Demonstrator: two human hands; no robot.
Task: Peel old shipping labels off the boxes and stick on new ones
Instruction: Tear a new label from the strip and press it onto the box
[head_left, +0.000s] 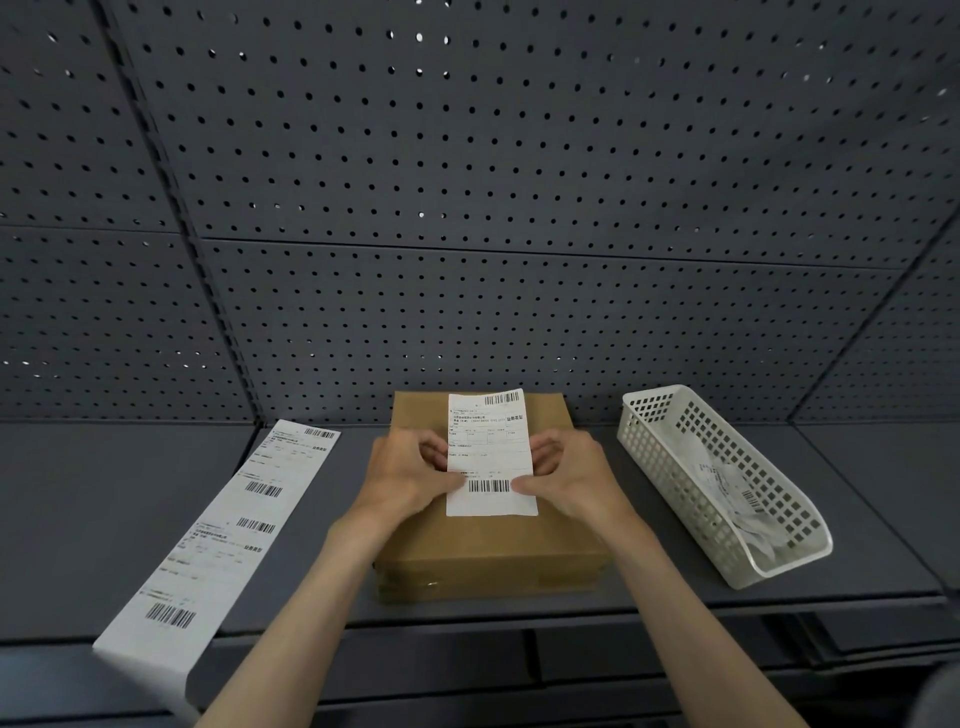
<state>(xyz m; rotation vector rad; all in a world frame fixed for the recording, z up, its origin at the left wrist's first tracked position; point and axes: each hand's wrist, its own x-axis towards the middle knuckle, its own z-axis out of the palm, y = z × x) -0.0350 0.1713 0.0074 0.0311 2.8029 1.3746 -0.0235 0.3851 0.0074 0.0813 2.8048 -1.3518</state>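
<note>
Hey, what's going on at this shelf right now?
A person is relabelling a cardboard box on a dark metal shelf. The left hand and right hand pinch a white shipping label by its side edges over the box top; whether it is going on or coming off cannot be told. A long strip of printed labels lies left of the box. A white plastic basket on the right holds crumpled label paper.

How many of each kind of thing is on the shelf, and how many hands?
Cardboard box: 1
Single shipping label, held on the box: 1
Strip of labels: 1
White basket, crumpled labels inside: 1
Hands, left hand and right hand: 2
Total: 6
</note>
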